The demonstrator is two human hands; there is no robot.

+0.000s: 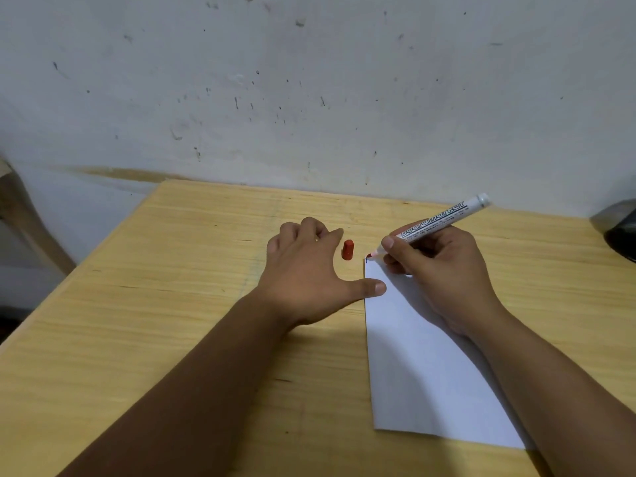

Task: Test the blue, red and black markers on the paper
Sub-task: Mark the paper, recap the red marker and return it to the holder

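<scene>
A white sheet of paper (423, 366) lies on the wooden table (155, 321), right of centre. My right hand (444, 270) grips an uncapped red marker (437, 223) with a white barrel. Its red tip touches the paper's far left corner, where a small dark mark shows. The marker's red cap (348, 249) lies on the table just left of that corner. My left hand (309, 270) rests palm down beside the paper, fingers spread over the table, its thumb on the paper's left edge. It holds nothing. No blue or black marker is in sight.
A stained white wall (309, 80) rises directly behind the table. A dark object (619, 228) sits at the table's far right edge. A wooden chair leg (20, 215) shows at the left, beyond the table.
</scene>
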